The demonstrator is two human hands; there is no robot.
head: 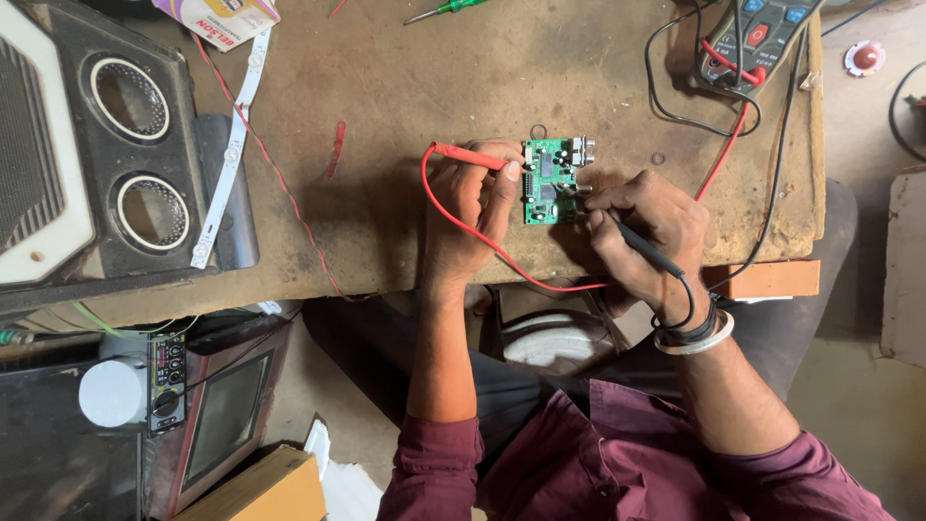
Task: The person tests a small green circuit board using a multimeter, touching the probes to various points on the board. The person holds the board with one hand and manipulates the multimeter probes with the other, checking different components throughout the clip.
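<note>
While the green circuit board (550,181) lies near the worktop's (434,87) front edge, the left hand (473,207) pinches a red probe (470,156) onto it and the right hand (648,227) grips a black probe (644,249), both tips meeting its components.

Free room: bare brown wooden workbench top (434,87) between the black twin-ring speaker cabinet (125,154) at left and the small green circuit board (548,181); open strip along the far edge, broken only by a green-handled screwdriver (446,10)

Obstacles, left: white LED strip (230,145) and thin red wire (270,164) running diagonally beside the cabinet

Obstacles, centre: left hand (468,207) and right hand (646,232) flanking the board, red probe lead (453,217) looping toward the near edge

Obstacles, right: dark multimeter (757,39) at the far corner, its black lead (675,106) and red lead (728,145) trailing across the bench to the hands
</note>
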